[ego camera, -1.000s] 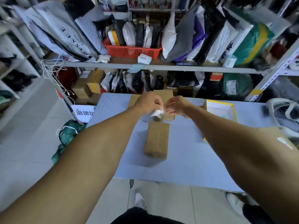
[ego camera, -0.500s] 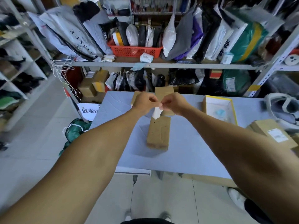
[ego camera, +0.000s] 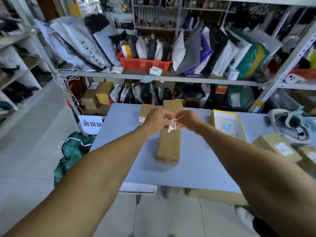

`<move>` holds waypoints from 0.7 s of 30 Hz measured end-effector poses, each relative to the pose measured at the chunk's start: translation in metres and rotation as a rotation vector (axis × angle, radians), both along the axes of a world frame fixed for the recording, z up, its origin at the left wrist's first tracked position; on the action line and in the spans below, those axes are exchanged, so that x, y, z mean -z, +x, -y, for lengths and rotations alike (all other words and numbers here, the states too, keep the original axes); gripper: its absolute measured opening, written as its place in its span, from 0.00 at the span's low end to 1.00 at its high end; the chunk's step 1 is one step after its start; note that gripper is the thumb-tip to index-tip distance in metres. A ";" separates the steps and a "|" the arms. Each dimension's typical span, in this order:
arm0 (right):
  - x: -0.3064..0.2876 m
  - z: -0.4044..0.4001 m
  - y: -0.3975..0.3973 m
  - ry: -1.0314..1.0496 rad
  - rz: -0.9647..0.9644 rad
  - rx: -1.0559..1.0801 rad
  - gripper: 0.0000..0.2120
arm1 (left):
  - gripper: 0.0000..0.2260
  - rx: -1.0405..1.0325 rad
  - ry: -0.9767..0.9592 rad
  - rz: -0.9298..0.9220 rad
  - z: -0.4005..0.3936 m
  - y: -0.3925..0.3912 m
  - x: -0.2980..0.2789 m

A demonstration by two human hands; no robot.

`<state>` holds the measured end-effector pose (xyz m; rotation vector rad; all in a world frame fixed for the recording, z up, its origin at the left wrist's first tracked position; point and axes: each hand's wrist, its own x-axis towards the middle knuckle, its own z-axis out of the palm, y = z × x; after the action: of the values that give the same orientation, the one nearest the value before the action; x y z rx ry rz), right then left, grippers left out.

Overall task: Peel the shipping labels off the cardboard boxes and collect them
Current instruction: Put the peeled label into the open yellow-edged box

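Since a second ago the white label (ego camera: 171, 126) between the two hands has been crumpled smaller. The left hand (ego camera: 158, 119) and right hand (ego camera: 188, 121) have drawn slightly apart while pinching it. The view has tilted up, so the labelled boxes (ego camera: 277, 147) at the surface's right edge now show.

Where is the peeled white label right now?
In the head view, the peeled label is centre frame, pinched between the left hand and right hand, above the far end of the long cardboard box.
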<state>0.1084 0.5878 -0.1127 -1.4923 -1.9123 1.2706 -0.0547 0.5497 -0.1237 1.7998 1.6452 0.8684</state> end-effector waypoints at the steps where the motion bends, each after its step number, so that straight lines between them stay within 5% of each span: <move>1: -0.001 0.002 -0.002 -0.002 -0.017 -0.007 0.07 | 0.06 -0.021 0.019 -0.015 0.001 -0.001 0.000; 7: -0.001 0.012 -0.008 -0.017 -0.057 -0.024 0.04 | 0.03 -0.064 0.009 -0.107 0.002 -0.005 0.002; 17: 0.001 0.012 -0.002 -0.105 0.038 -0.143 0.17 | 0.05 -0.062 -0.023 -0.166 0.007 -0.001 0.005; 21: -0.001 0.014 -0.005 0.001 0.122 -0.169 0.11 | 0.06 -0.108 -0.039 -0.169 0.007 -0.006 0.008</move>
<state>0.1033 0.5739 -0.1113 -1.4638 -2.1575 1.2751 -0.0604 0.5422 -0.1314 1.8133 1.8672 0.7413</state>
